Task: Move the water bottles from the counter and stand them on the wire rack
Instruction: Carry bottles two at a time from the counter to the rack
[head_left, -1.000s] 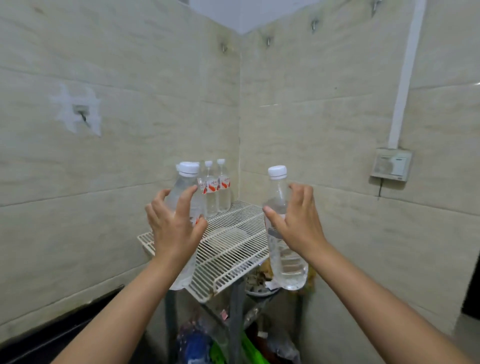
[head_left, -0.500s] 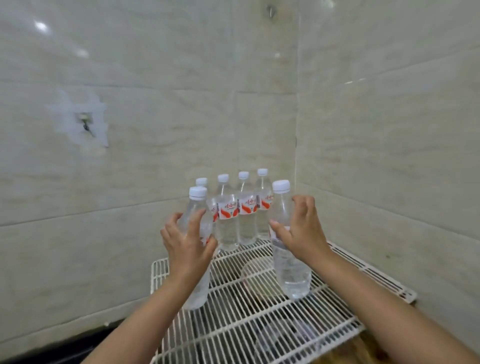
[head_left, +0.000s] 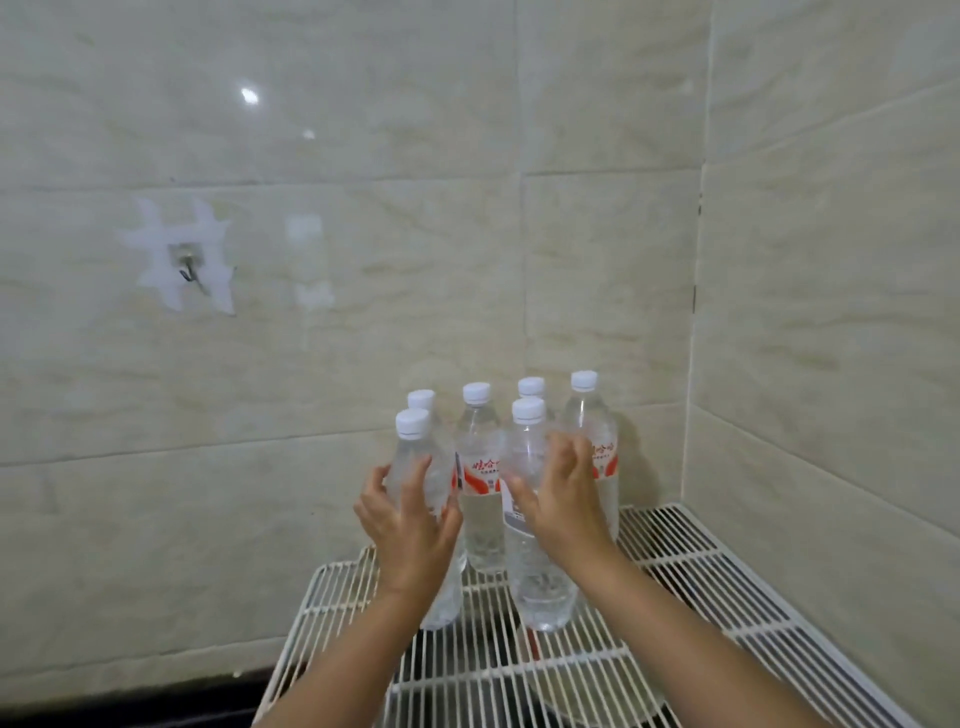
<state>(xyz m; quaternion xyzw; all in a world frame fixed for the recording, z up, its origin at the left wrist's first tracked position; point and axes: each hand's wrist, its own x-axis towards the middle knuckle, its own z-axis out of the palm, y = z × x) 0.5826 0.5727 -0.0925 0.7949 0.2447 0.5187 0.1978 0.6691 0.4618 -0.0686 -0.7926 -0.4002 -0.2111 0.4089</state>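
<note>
1. L hand grips front-left bottle, upright on wire rack.
2. R hand grips front-right bottle, also upright on rack.
3. Four more bottles stand just behind, by tiled wall.

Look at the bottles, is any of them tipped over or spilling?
No. All six bottles stand upright with caps on, and no water shows on the wire rack. The left hand grips the front left bottle; the right hand is around the front right bottle. Only the patched spot on the wall looks odd.
</note>
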